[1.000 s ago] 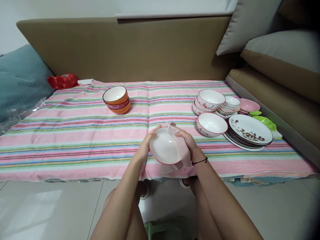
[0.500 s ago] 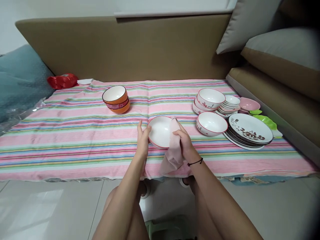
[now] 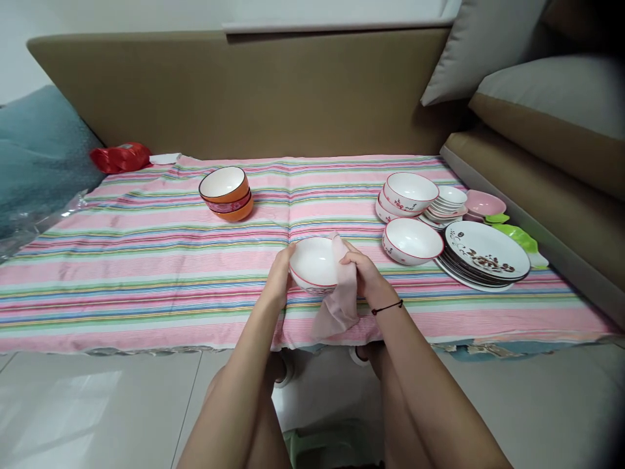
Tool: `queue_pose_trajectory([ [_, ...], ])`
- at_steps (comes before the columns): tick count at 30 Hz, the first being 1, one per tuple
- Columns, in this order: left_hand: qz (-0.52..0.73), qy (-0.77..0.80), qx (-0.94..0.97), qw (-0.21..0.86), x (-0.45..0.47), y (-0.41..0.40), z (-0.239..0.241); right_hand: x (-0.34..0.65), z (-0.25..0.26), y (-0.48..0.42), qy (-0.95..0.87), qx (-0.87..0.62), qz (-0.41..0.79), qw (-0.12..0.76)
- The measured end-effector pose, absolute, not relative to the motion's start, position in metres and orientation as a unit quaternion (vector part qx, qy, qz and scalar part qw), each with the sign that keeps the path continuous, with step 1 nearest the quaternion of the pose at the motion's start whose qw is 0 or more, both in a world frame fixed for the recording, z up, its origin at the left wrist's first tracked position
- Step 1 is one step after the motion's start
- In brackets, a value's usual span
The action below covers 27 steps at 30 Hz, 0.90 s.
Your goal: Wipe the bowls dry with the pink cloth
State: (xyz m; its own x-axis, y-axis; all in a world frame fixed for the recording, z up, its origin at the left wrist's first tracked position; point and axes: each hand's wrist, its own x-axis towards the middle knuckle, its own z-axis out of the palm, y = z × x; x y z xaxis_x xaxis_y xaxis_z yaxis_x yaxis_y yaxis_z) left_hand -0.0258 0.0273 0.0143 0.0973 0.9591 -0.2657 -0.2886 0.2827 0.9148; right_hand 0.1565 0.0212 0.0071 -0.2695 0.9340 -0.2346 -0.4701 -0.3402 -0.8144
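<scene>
I hold a white bowl with a red rim (image 3: 312,262) over the striped cloth (image 3: 146,273), near its front edge. My left hand (image 3: 279,279) grips the bowl's left side, fingers curled round the rim. My right hand (image 3: 364,273) presses a pale pink rag (image 3: 340,296) against the bowl's right side; the rag hangs down below the hand. The bowl is almost upright, its mouth facing up and slightly toward me.
A stack of orange bowls (image 3: 226,193) stands at the back left. On the right sit white red-rimmed bowls (image 3: 411,240), small saucers (image 3: 449,203), flowered plates (image 3: 488,255), a pink dish (image 3: 485,203) and green dishes (image 3: 522,240). A red bag (image 3: 120,156) lies far left.
The bowl tipped from facing me to nearly upright and moved forward over the cloth. My left hand, briefly open beside it, closed on its rim again; the rag slid to the right side.
</scene>
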Motion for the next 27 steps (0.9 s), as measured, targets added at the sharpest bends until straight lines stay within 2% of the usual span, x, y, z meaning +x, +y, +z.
queue_pose_trajectory([
  [4, 0.483, 0.459, 0.366, 0.649, -0.027, 0.029, 0.021, 0.146, 0.009, 0.019, -0.333, -0.361, 0.723, 0.486],
  [10, 0.388, 0.441, 0.371, 0.719, -0.034, 0.026, 0.025, 0.147, 0.018, 0.016, -0.317, -0.313, 0.789, 0.423],
  [15, 0.338, 0.421, 0.339, 0.77, -0.029, 0.025, 0.026, 0.145, 0.02, 0.01, -0.322, -0.302, 0.797, 0.412],
  [19, 0.337, 0.415, 0.32, 0.783, -0.03, 0.027, 0.022, 0.145, 0.015, 0.01, -0.317, -0.346, 0.752, 0.463],
  [24, 0.432, 0.429, 0.277, 0.744, -0.036, 0.029, 0.022, 0.144, 0.006, 0.019, -0.243, -0.34, 0.758, 0.501],
  [27, 0.479, 0.39, 0.297, 0.728, -0.027, 0.023, 0.029, 0.136, -0.003, 0.023, -0.174, -0.343, 0.708, 0.592],
])
